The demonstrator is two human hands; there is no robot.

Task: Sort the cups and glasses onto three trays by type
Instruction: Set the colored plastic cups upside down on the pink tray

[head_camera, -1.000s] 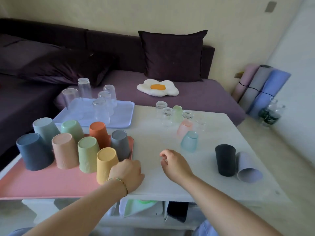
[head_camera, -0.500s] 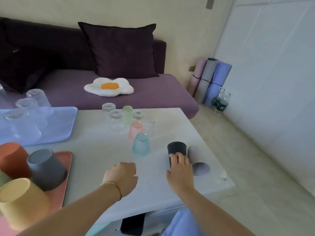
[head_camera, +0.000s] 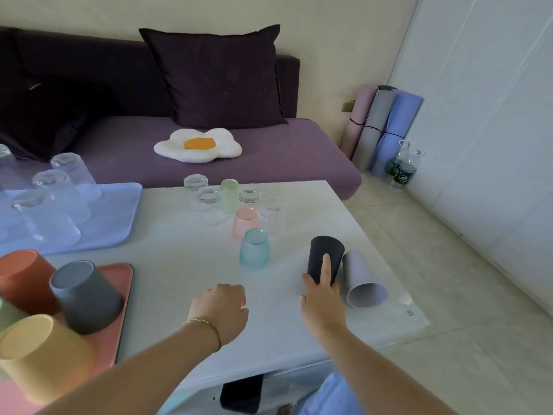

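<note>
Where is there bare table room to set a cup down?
Bare: the table strip between the pink tray and teal glass, around the left hand. Crowded: the far glass cluster and the black cup beside the lavender cup.

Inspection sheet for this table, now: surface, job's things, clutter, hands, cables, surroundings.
Surface: white table, no spills seen.
Job's things: pink tray holds upturned orange cup, grey cup and yellow cup; blue tray holds upturned tall glasses; loose on the table, upturned: small clear glasses, green glass, pink glass, teal glass; lilac cup lies on its side beside the black cup. No third tray in view.
Clutter: dark object on the shelf under the table.
Hands: right hand grips the black cup; left hand curled, holding nothing.
Cables: nothing seen.
Surroundings: purple sofa with dark cushion and egg-shaped pillow; rolled mats and bottles by the wall.
</note>
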